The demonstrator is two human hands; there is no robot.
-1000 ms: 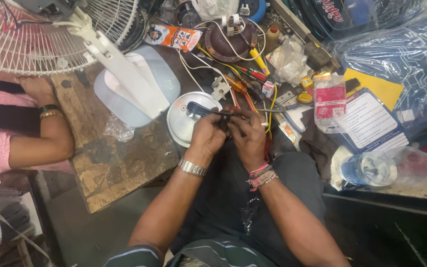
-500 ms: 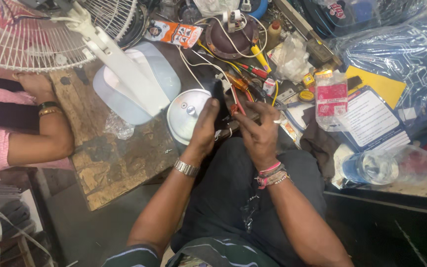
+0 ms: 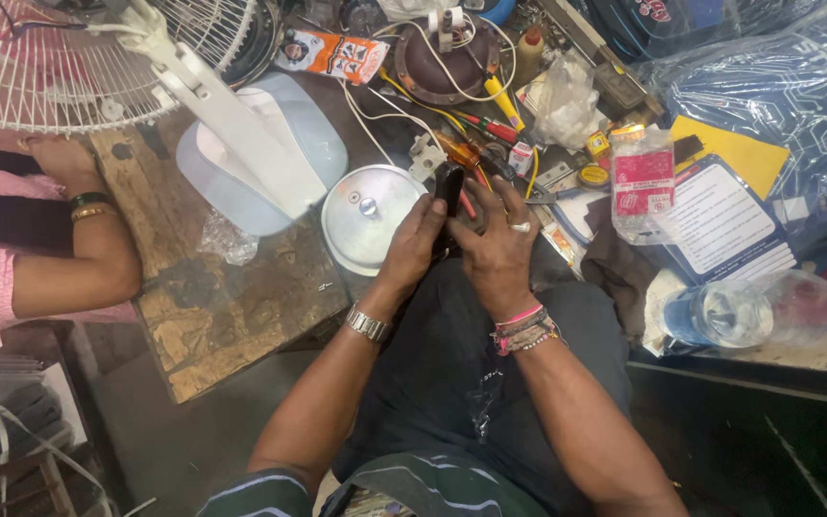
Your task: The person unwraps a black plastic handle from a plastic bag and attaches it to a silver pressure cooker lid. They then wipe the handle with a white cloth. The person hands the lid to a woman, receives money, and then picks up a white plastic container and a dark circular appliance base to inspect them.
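Both of my hands are closed around a small black part [image 3: 449, 184] held upright over my lap. My left hand [image 3: 413, 244], with a metal watch on the wrist, grips it from the left. My right hand [image 3: 498, 251], wearing a ring and several thread bracelets, presses against it from the right. Just left of the hands lies a round white metal cover [image 3: 368, 215] with a centre knob. Past my fingers, screwdrivers with red and yellow handles [image 3: 486, 124] and yellow and white wires lie on the bench.
A white pedestal fan [image 3: 78, 57] lies across a worn wooden board [image 3: 222, 306], its base [image 3: 251, 153] beside the cover. Another person's arm in a pink sleeve [image 3: 59, 258] rests at left. A plastic water bottle [image 3: 768, 311], papers and plastic bags crowd the right.
My hands have drawn closer together and nearer my lap, and the black part has been turned from lying flat to standing upright between them.
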